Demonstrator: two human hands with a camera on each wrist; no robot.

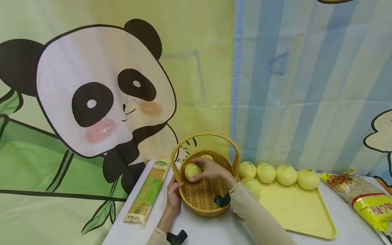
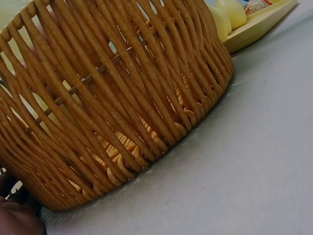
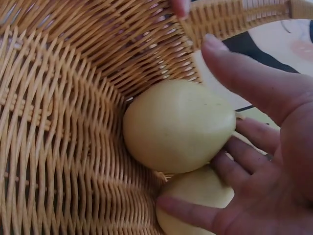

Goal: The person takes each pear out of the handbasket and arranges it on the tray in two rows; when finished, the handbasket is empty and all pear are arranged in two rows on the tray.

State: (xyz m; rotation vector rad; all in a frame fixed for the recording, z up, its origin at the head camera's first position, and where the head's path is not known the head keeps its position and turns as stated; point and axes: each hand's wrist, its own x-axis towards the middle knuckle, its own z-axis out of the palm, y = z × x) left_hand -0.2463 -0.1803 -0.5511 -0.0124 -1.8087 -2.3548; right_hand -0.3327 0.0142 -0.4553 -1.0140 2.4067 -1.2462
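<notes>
A round wicker basket [image 1: 200, 200] with a tall arched handle stands on the table. Two pale yellow pears lie inside: the nearer pear [image 3: 178, 127] sits against the wicker wall, and the other pear [image 3: 195, 198] is partly covered by fingers. My right hand [image 1: 209, 169] reaches into the basket around the nearer pear. In the right wrist view its thumb stands off that pear, with the fingers stretched beside the fruit. My left hand [image 1: 174, 194] grips the basket's left rim, its thumb over the edge. Only a dark bit of that hand [image 2: 19, 215] appears in the left wrist view.
Right of the basket, a yellow tray [image 1: 301, 211] bears several pears [image 1: 287, 175], mostly along its back edge. A packet of noodles [image 1: 148, 192] lies at the left. On the far right is a yellow-ended food bag [image 1: 358, 197]. A printed panda curtain [image 1: 202, 68] hangs behind.
</notes>
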